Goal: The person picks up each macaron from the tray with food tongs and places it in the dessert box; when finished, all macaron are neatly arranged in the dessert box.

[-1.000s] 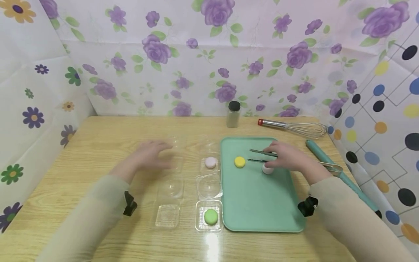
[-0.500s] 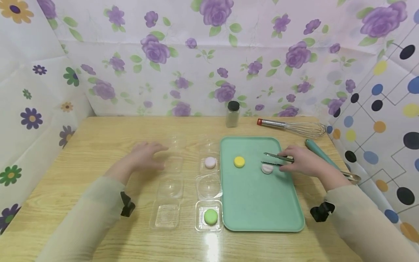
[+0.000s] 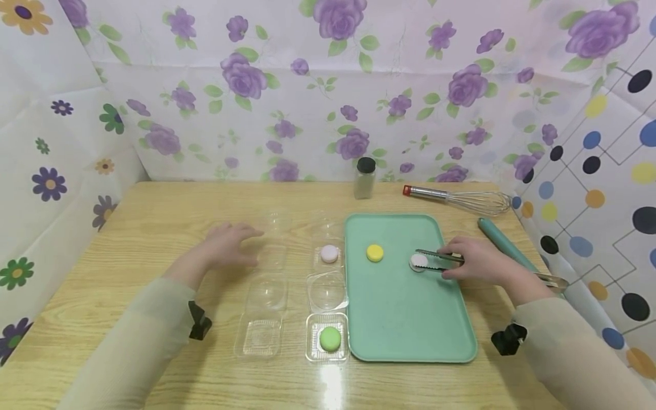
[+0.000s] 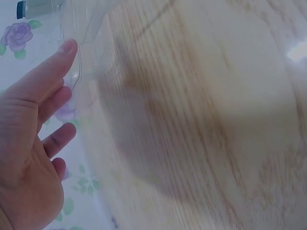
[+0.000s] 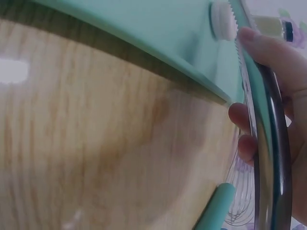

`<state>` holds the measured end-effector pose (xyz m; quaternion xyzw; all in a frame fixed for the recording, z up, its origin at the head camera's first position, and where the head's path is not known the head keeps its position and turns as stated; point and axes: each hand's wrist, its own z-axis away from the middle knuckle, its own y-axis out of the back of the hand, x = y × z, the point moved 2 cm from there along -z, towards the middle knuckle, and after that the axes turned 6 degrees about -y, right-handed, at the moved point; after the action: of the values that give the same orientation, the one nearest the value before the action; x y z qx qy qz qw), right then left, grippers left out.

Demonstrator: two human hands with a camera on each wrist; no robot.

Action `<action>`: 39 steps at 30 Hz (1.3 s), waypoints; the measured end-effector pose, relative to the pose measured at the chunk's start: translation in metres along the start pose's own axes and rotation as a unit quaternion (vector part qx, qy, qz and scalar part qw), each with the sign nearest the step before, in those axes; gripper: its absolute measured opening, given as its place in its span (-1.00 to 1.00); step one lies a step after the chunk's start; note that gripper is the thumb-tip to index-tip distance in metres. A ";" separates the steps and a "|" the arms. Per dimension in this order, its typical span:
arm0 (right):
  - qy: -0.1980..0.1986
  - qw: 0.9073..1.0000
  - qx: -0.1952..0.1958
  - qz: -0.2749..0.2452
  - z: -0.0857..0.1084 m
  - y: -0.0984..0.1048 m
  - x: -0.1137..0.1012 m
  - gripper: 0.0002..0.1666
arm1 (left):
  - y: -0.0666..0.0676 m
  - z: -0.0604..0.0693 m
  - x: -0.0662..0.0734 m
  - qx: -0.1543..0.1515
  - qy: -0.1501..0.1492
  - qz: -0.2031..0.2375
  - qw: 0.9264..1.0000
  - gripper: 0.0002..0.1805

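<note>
Metal tongs (image 3: pixel 442 255), tips shifted frontward since half a second ago, now bracket the white macaron (image 3: pixel 418 261) near the green tray's (image 3: pixel 405 319) right edge | right hand (image 3: pixel 476 261) pinching tongs | left hand (image 3: pixel 228 245) loose-fingered, beside plastic box (image 3: pixel 273 259) | pickup seems aligned, grip uncertain

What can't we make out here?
Silver metal tongs: middle hidden by the right hand, head view; handle end cut off by bottom edge, right wrist view.
White round macaron: partly covered by the tongs, head view.
Teal cylindrical rod: cut off by bottom edge, right wrist view.
Clear jar with black lid: contents too small, head view.
Clear plastic box: cut off by top edge, left wrist view.
</note>
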<state>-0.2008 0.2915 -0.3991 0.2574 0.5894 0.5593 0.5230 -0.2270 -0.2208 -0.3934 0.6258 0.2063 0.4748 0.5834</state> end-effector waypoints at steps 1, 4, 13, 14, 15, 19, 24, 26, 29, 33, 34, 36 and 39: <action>-0.001 1.000 -0.002 0.007 0.000 -0.001 0.000 -0.39 | 0.000 0.000 0.000 0.000 -0.001 -0.002 1.000 -0.23; -0.005 1.000 -0.010 0.020 -0.001 -0.005 0.001 -0.40 | -0.001 -0.001 0.000 -0.001 -0.004 -0.008 1.000 -0.23; -0.017 1.000 -0.005 0.007 -0.003 -0.006 -0.005 -0.41 | -0.001 -0.001 0.003 -0.004 -0.008 -0.015 1.000 -0.25; -0.016 1.000 -0.002 0.005 -0.004 -0.005 -0.006 -0.42 | -0.001 -0.001 0.003 -0.004 -0.007 -0.016 1.000 -0.25; -0.016 1.000 0.000 0.004 -0.006 -0.004 -0.008 -0.42 | -0.001 0.000 0.003 -0.005 -0.008 -0.018 1.000 -0.26; -0.006 1.000 -0.001 -0.004 -0.017 0.000 -0.021 -0.43 | -0.001 0.001 0.001 -0.006 -0.007 -0.023 1.000 -0.26; 0.007 1.000 -0.007 -0.004 -0.034 0.005 -0.042 -0.42 | 0.000 0.000 0.003 -0.005 -0.011 -0.015 1.000 -0.27; 0.014 1.000 -0.007 -0.006 -0.042 0.005 -0.052 -0.42 | 0.000 -0.001 0.004 -0.006 -0.012 -0.012 1.000 -0.28; 0.028 1.000 0.000 -0.009 -0.055 0.006 -0.069 -0.43 | 0.000 -0.001 0.004 -0.007 -0.010 -0.010 1.000 -0.28; 0.053 0.998 0.013 -0.013 -0.071 0.006 -0.093 -0.43 | 0.000 -0.002 0.004 -0.009 -0.010 -0.011 1.000 -0.28; 0.062 0.998 0.013 -0.015 -0.074 0.006 -0.099 -0.43 | 0.001 -0.002 0.005 -0.010 -0.009 -0.012 1.000 -0.27; 0.077 0.997 0.011 -0.017 -0.080 0.005 -0.111 -0.43 | 0.001 -0.002 0.006 -0.012 -0.010 -0.018 1.000 -0.28; 0.093 0.996 0.002 -0.019 -0.086 0.004 -0.125 -0.42 | 0.002 -0.002 0.007 -0.015 -0.010 -0.027 0.999 -0.28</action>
<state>-0.2398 0.1472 -0.3693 0.1938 0.6410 0.5696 0.4766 -0.2257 -0.2145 -0.3891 0.6158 0.2107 0.4556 0.6073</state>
